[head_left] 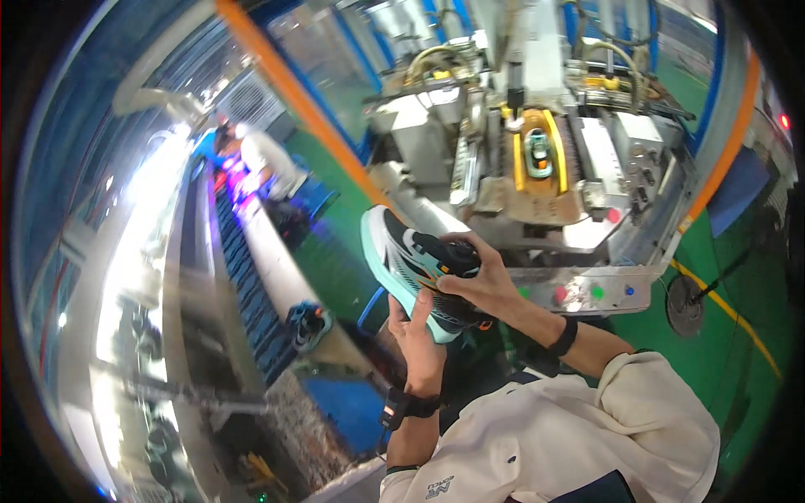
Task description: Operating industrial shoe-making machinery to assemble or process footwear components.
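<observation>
A running shoe (399,259) with a black and white upper and a pale mint sole is held between my two hands, tilted with its toe up and to the left. My left hand (418,342) grips the sole and side near the heel from below, thumb and fingers against it. My right hand (485,283) is closed over the collar and tongue, its thumb pressed on the side of the upper. The inside of the shoe is mostly hidden by my right hand.
Ahead stands a machine (545,210) with a shoe (539,153) between yellow guides and coloured buttons on its front panel. A conveyor (243,277) runs along the left, with another shoe (309,326) at its edge. A person (267,163) works at its far end.
</observation>
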The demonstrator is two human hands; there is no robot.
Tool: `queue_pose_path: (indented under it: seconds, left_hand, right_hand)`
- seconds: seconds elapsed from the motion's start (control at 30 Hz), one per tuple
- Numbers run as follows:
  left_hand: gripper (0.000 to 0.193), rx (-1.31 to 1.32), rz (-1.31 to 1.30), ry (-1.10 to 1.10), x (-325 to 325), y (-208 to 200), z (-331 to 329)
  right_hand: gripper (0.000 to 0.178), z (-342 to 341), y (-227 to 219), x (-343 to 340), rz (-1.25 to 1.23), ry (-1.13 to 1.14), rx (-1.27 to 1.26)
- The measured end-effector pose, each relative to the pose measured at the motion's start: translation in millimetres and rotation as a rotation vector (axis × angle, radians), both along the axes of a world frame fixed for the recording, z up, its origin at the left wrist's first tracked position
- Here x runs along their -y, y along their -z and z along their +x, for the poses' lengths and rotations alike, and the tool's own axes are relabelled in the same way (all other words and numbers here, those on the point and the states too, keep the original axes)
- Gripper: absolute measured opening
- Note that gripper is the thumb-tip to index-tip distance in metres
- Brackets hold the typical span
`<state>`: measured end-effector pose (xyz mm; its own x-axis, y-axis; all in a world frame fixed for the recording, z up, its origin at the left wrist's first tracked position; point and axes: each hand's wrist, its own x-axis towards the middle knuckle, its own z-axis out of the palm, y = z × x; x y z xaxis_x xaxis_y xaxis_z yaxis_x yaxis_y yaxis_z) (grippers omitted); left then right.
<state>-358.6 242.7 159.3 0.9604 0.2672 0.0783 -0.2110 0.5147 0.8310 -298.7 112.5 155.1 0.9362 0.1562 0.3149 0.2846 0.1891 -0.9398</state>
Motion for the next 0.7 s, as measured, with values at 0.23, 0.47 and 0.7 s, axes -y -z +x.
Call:
queue_pose_path:
  seconds: [0.23, 0.47, 0.7]
  left_hand:
    - [0.054, -0.204, 0.261, 0.349, 143, 22, 113]
    - [0.070, -0.234, 0.663, 0.475, 216, 124, 322]
    - [0.105, -0.458, 1.291, 0.307, 302, 193, 466]
  right_hand:
    - [0.063, 51, 24, 165, 0.024, 0.335, -0.169]
    - [0.062, 97, 47, 299, -0.154, 0.700, -0.194]
    - [0.060, 106, 32, 360, -0.331, 1.026, -0.210]
